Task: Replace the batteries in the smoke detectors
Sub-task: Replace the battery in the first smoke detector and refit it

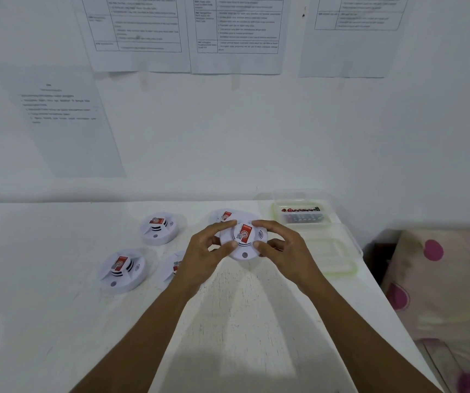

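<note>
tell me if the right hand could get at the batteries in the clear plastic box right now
Probably yes, once free: the right hand grips the white round smoke detector with the left hand. The clear plastic box of batteries sits just beyond it, seemingly uncovered, with nothing between them.

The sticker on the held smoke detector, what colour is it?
Red, with a white emblem; the sticker shows best in the head view.

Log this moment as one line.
left hand: grips round white smoke detector; right hand: grips it; clear plastic battery box: untouched
</note>
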`<action>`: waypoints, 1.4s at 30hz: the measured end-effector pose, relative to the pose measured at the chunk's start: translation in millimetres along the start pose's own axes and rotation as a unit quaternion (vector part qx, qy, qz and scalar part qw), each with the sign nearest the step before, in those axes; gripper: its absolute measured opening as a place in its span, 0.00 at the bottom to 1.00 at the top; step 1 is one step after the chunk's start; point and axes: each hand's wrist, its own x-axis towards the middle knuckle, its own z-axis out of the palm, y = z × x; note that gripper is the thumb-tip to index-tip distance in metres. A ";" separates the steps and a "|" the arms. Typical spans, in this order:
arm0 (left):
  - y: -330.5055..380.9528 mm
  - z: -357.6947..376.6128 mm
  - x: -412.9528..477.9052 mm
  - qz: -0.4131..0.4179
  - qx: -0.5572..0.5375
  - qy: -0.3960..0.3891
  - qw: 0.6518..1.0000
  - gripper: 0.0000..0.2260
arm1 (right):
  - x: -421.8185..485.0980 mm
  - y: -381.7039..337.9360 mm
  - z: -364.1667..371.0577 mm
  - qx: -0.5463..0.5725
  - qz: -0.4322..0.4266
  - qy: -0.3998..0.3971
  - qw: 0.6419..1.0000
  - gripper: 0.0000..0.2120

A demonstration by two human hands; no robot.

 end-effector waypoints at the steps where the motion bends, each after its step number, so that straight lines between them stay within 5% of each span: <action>1: -0.2 0.3 -0.6 -0.001 0.002 0.000 1.000 0.16 | -1.1 -0.6 0.2 0.001 -0.002 -0.001 1.000 0.17; 42: -0.6 2.3 -4.6 0.006 0.022 0.018 1.000 0.16 | -3.8 4.3 12.4 0.003 0.001 0.027 1.000 0.17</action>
